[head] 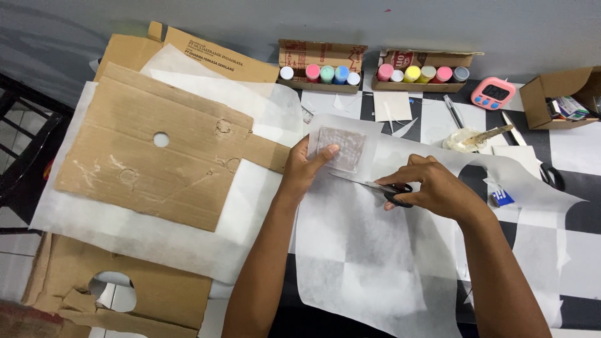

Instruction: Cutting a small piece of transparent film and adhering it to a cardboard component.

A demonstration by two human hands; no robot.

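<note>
My left hand [307, 166] pinches the near edge of a small greyish square patch [343, 147] that lies under or on a thin white translucent sheet [363, 250]. My right hand [432, 188] grips black-handled scissors [375, 186]; the blades point left toward the patch, just below it, slightly parted at the paper. The sheet spreads over a black-and-white checkered floor [576, 219] toward me.
A large flat cardboard piece [150, 156] with a round hole lies on more white paper at left. Two cardboard boxes of paint bottles [319, 74] [422, 74] stand at the back. A pink timer [493, 94], a small dish with a brush [466, 139] and an open box [560, 97] sit at right.
</note>
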